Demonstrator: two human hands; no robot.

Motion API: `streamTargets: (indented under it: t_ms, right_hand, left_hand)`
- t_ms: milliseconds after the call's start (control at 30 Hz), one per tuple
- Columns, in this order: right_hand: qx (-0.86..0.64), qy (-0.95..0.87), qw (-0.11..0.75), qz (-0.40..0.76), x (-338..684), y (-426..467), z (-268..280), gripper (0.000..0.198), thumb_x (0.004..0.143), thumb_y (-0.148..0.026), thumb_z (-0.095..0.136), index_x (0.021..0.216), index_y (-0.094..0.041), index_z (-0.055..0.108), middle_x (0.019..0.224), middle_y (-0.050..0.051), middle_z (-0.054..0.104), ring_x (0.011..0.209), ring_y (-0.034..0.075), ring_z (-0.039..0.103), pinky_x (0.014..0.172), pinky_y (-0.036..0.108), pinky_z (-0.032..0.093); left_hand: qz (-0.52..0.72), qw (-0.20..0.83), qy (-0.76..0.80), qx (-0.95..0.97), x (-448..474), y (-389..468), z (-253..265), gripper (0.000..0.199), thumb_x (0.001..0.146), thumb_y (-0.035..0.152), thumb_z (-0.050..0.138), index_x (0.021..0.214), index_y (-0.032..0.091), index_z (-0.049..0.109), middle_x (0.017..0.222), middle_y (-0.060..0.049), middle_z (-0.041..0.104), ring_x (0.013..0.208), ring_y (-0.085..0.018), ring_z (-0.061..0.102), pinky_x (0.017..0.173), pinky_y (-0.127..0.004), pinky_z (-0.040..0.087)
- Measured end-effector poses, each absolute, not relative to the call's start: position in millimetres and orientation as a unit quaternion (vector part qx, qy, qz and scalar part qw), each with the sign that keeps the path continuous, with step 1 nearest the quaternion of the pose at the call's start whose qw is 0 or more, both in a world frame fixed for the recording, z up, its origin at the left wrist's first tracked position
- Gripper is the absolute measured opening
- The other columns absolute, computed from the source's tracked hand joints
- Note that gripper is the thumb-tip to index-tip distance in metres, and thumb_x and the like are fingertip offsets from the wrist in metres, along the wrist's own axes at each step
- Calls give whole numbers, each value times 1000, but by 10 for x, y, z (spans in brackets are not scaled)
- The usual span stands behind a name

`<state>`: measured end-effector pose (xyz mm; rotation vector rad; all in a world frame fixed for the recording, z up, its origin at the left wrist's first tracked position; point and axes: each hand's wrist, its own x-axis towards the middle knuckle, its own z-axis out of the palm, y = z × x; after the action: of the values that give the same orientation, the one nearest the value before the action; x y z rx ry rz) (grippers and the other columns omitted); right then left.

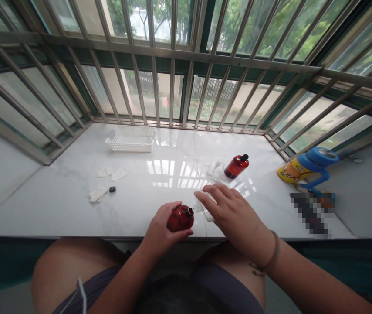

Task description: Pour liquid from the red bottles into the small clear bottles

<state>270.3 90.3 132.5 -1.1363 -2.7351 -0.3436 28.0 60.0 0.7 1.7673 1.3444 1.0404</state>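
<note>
An uncapped red-brown bottle [180, 219] is in my left hand [160, 229], whose fingers wrap round its body near the table's front edge. Its open neck points up and to the right. My right hand [227, 209] grips a clear bottle [208, 211] from above, tipped over toward the left. The clear bottle's narrow neck comes close to the red-brown bottle's mouth; whether they touch I cannot tell. A small black cap [112, 189] lies off to the left beside a crumpled white tissue [97, 194].
Beyond my right hand, a second red-brown bottle [236, 166] with a black top stands near a clear item [216, 168]. A white basket [130, 141] sits at the back left. More crumpled tissues [111, 173] lie left. At right are a blue-yellow flask [306, 165] and a blurred-out dark object [308, 213].
</note>
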Motion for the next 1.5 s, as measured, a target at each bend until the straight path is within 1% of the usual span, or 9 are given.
streamTargets:
  t_ms: [300,533,1033,1300,1500]
  right_hand:
    - [-371,-918,69,-120,2654,909,1332,47,97,-9,68,142,-20,58,132,12,69,118,31,59,90,42,50]
    - [-365,-919,71,-129,2646,923,1304,48,96,-8,68,142,-19,58,130,13,69,118,31,60,90,43,50]
    - [-359,-921,57,-140,2614,913,1327,42,100,-15,68,142,-20,59,132,13,69,119,32,59,90,43,48]
    - [-355,-921,49,-153,2603,908,1328,43,101,-15,67,143,-20,60,135,13,69,123,33,58,90,44,49]
    - [-352,-921,45,-160,2600,906,1341,42,101,-15,66,143,-20,60,135,13,69,124,33,58,91,44,48]
  left_hand:
    - [396,342,515,679,290,598,1,78,74,42,98,142,30,61,139,-9,69,128,-32,68,111,-51,56]
    - [396,343,515,679,284,602,3,77,75,44,97,142,30,61,139,-10,69,128,-33,68,112,-52,56]
    - [402,341,516,675,288,610,-5,78,73,44,98,141,30,62,138,-9,70,127,-33,69,111,-51,57]
    - [410,339,514,673,297,617,-23,78,73,44,98,141,30,63,137,-10,71,127,-33,69,111,-53,57]
    - [409,338,516,672,302,621,-35,78,73,44,98,142,31,63,138,-9,70,127,-33,69,111,-51,57]
